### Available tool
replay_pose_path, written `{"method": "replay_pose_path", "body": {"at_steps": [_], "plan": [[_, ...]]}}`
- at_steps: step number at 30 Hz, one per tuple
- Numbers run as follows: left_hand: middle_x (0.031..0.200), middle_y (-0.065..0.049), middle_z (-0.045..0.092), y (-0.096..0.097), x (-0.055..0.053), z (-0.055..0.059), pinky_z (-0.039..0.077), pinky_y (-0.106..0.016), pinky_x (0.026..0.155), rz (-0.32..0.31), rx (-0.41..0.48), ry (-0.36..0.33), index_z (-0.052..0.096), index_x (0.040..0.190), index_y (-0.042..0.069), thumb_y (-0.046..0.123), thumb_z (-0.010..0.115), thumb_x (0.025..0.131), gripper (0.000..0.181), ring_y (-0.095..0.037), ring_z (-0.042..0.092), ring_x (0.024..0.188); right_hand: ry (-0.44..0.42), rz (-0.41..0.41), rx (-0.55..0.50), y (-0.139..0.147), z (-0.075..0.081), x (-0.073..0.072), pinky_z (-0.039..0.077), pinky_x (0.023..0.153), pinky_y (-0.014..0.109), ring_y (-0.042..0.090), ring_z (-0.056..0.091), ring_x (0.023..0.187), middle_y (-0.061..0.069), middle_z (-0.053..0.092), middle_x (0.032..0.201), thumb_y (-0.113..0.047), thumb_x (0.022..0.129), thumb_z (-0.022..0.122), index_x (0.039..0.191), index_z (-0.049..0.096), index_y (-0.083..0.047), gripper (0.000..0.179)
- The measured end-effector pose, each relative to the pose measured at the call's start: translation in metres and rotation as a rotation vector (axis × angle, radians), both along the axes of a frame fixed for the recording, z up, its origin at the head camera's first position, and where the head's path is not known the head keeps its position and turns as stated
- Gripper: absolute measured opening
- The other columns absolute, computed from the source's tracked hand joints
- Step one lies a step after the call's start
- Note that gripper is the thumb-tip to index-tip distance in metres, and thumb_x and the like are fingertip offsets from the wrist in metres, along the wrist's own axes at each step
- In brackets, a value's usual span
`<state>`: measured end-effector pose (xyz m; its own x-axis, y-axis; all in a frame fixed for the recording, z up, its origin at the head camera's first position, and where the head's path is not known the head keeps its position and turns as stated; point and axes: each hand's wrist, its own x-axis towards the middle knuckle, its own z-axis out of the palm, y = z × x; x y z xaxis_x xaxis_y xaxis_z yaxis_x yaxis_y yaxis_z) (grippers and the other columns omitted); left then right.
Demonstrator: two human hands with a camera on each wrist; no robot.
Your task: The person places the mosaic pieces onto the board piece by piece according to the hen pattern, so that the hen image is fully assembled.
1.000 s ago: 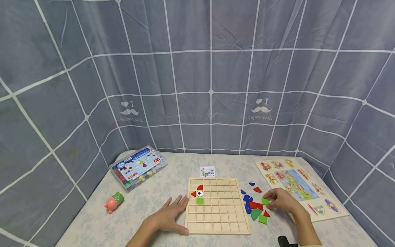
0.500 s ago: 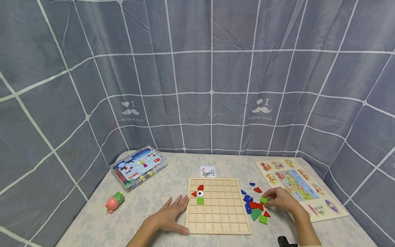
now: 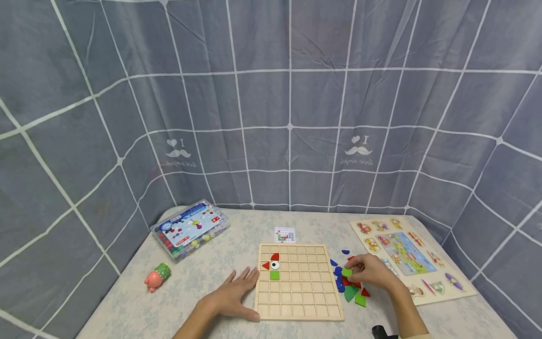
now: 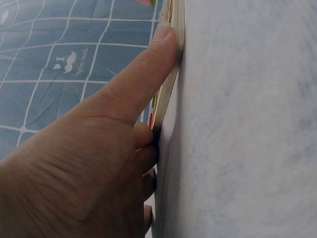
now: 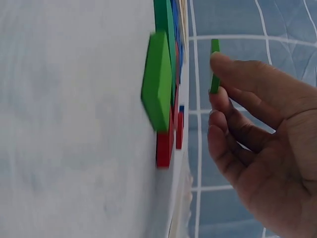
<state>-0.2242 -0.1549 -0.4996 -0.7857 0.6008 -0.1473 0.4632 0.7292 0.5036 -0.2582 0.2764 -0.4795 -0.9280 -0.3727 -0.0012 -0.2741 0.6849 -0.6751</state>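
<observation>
My right hand [image 3: 372, 272] pinches a light green square tile [image 5: 215, 67] between thumb and fingers, raised over the loose pieces. Beneath it are blue pieces [image 3: 340, 285], a dark green piece [image 3: 350, 293], a second light green square [image 3: 360, 300] and red pieces [image 3: 366, 293]. With fingers spread, my left hand [image 3: 230, 296] rests against the left edge of the wooden grid board [image 3: 305, 292]; its thumb touches the board's side in the left wrist view. On the board sit a red quarter piece [image 3: 275, 256], a red triangle [image 3: 266, 265], a white eye tile [image 3: 274, 265] and a green square [image 3: 274, 275].
A small printed card [image 3: 284, 235] lies behind the board. At the right is a wooden picture puzzle [image 3: 406, 254]. A clear box of coloured beads [image 3: 190, 229] and a pink-and-green toy [image 3: 157, 277] stand at the left. Something black [image 3: 383, 332] shows by the right forearm.
My right hand has lifted the light green square and carried it left, over the blue and red pieces. My left hand has stayed at the board's edge.
</observation>
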Motion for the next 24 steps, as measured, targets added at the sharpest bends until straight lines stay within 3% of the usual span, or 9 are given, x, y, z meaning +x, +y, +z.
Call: {"method": "replay_pose_path", "body": {"at_steps": [13, 24], "plan": [[0.162, -0.012, 0.022, 0.001, -0.001, 0.003, 0.005, -0.061, 0.121, -0.003, 0.002, 0.004, 0.022, 0.154, 0.003, 0.059, 0.075, 0.074, 0.111, -0.034, 0.016, 0.151, 0.009, 0.051, 0.0, -0.041, 0.005, 0.004, 0.049, 0.064, 0.021, 0.009, 0.055, 0.078, -0.001, 0.067, 0.091, -0.019, 0.076, 0.082, 0.098, 0.074, -0.008, 0.025], [0.163, -0.011, 0.022, 0.002, 0.0, 0.001, 0.006, -0.061, 0.121, 0.006, -0.002, -0.014, 0.022, 0.155, 0.004, 0.059, 0.075, 0.075, 0.111, -0.034, 0.015, 0.151, -0.005, 0.15, -0.063, -0.074, 0.007, 0.005, 0.048, 0.062, 0.021, 0.004, 0.053, 0.071, 0.001, 0.067, 0.087, -0.015, 0.077, 0.081, 0.097, 0.073, -0.008, 0.023]]}}
